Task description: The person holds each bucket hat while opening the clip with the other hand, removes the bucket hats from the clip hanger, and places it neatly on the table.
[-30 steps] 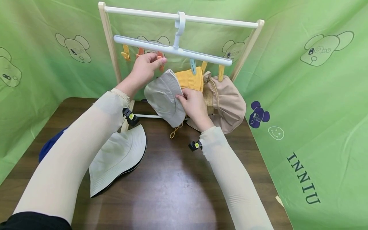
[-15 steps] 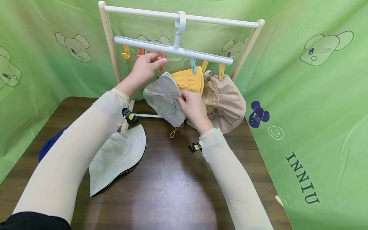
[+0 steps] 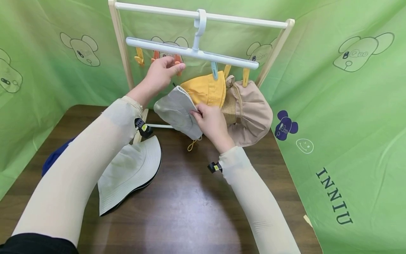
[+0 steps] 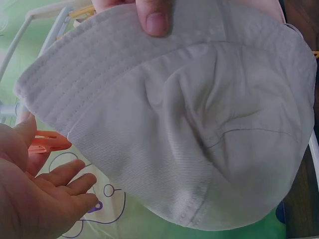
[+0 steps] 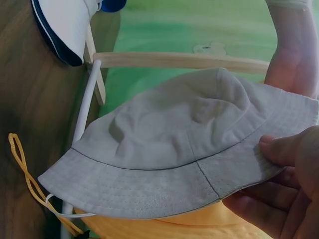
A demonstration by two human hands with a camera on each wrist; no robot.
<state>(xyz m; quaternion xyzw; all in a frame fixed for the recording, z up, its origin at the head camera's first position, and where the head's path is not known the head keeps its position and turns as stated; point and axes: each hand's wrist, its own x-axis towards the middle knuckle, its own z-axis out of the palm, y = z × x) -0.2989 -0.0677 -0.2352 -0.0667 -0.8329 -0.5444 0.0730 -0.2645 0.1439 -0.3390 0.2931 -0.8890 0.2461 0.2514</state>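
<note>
My right hand (image 3: 210,121) pinches the brim of a light grey bucket hat (image 3: 176,111), thumb on one side and fingers behind. In the right wrist view the grey hat (image 5: 169,129) hangs sideways, in front of a yellow hat. Up at the hanger, my left hand (image 3: 160,76) pinches an orange clothespin (image 3: 178,60) between thumb and fingers. The left wrist view has this orange clothespin (image 4: 50,142) beside the hat's brim, partly hidden by the hand. The hat's brim is below the clothespin and apart from it.
A pale blue hanger (image 3: 193,53) hangs from a wooden rack's white rail (image 3: 152,10). On its right side, clothespins hold a yellow hat (image 3: 206,86) and a beige hat (image 3: 253,113). A white bucket hat (image 3: 133,173) and a blue item (image 3: 55,158) lie on the table at left.
My right hand has moved slightly down with the grey hat, which tilts further left and uncovers more of the yellow hat. The left hand stays at the orange clothespin.
</note>
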